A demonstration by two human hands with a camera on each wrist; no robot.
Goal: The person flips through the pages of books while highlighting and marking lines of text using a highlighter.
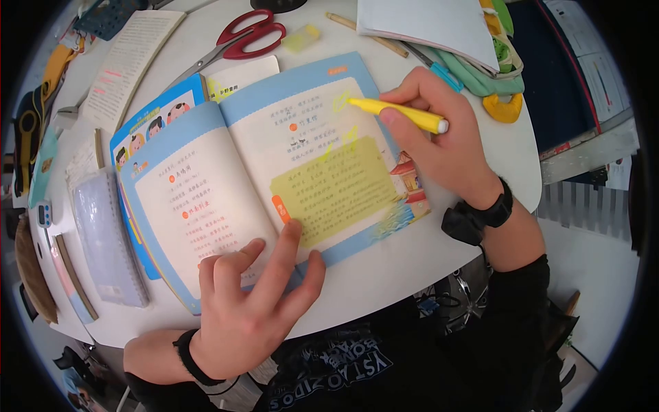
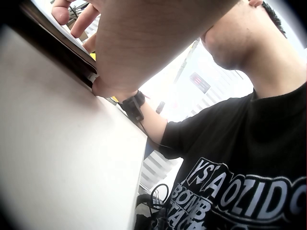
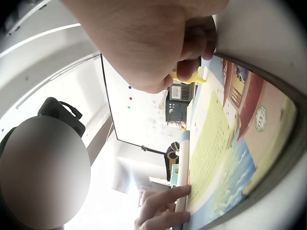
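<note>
An open book (image 1: 206,175) with blue-bordered pages lies on the table, a yellow-green text panel filling much of its right page. My right hand (image 1: 449,141) holds a yellow highlighter (image 1: 405,113) between thumb and fingers, its tip at a yellow mark in the upper right of that page. In the right wrist view the highlighter (image 3: 195,77) shows partly behind the curled fingers. My left hand (image 1: 247,312) rests spread over the lower part of the book near the spine, its fingertips on the pages. The left wrist view shows some of these fingers (image 2: 86,21) at the book's edge.
Red-handled scissors (image 1: 250,34) and a small yellow eraser-like block (image 1: 301,39) lie beyond the book. A blue book (image 1: 154,113) sits partly under it. To the left is a spiral notebook (image 1: 110,237); white papers (image 1: 425,31) and a green pouch (image 1: 504,84) are at the upper right.
</note>
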